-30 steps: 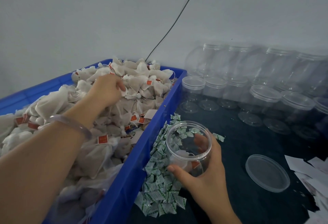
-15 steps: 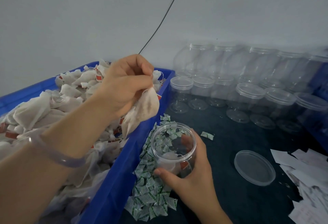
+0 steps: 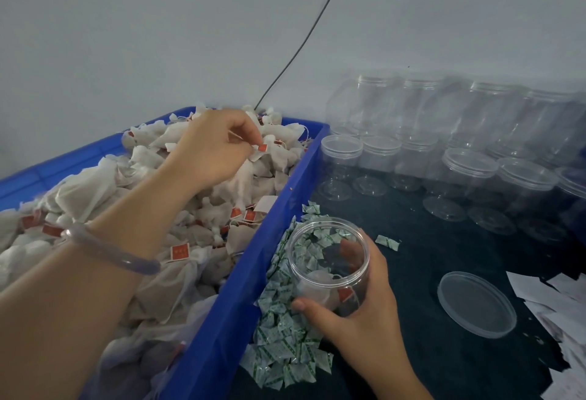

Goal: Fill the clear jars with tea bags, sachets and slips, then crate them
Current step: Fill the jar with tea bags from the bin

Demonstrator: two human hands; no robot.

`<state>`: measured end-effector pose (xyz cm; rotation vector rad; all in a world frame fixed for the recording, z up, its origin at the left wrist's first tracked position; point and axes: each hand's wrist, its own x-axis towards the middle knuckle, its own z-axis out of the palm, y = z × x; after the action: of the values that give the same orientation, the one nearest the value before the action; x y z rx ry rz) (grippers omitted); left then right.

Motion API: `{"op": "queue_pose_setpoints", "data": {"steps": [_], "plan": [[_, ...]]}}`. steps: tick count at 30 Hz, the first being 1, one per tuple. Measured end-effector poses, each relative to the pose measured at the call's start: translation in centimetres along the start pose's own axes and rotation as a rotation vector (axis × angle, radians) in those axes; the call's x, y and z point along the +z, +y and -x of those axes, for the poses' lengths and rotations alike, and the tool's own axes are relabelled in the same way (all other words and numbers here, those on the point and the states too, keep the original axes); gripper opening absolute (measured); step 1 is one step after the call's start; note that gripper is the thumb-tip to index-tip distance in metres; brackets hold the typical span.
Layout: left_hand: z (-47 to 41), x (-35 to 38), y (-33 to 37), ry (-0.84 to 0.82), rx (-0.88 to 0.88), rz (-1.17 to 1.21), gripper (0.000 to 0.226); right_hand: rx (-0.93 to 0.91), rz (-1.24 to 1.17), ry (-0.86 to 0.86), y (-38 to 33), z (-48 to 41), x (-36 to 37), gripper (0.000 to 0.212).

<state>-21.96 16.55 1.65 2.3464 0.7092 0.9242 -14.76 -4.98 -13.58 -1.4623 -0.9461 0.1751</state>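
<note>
My right hand [image 3: 358, 314] grips an open clear jar [image 3: 328, 260] standing on the dark table beside the blue bin [image 3: 250, 276]; a white tea bag lies at the jar's bottom. The bin is heaped with white tea bags [image 3: 177, 196] bearing red tags. Over the heap's far part, my left hand [image 3: 212, 149] pinches one tea bag [image 3: 269, 155] by its top near the red tag. A pile of green-and-white sachets [image 3: 285, 330] lies between bin and jar. White paper slips [image 3: 564, 304] lie at the right edge.
Rows of empty clear jars [image 3: 444, 146], some lidded, stand along the back wall. A loose clear lid [image 3: 477, 304] lies right of the held jar. One stray sachet [image 3: 387, 242] lies on the table. A black cable [image 3: 304, 41] runs up the wall.
My left hand, which had lifted a tea bag over toward the jar half a second ago, is back over the heap pinching another bag. My right hand keeps holding the jar.
</note>
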Motion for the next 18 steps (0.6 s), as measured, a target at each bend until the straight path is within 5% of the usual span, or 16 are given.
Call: {"op": "queue_pose_setpoints", "data": {"steps": [7,14,18], "plan": [[2.0,0.5,3.5,-0.253,0.140,0.859,0.029,-0.001,0.006,0.002,-0.2,-0.1,0.0,0.099],[4.2,2.9,4.3,-0.701,0.235,0.330,0.036,0.035,-0.029,-0.003,0.1,0.0,0.1,0.104],[4.5,3.5,4.6,-0.661,0.260,0.254,0.032,0.012,-0.026,-0.001,0.0,-0.1,0.0,0.103]]}}
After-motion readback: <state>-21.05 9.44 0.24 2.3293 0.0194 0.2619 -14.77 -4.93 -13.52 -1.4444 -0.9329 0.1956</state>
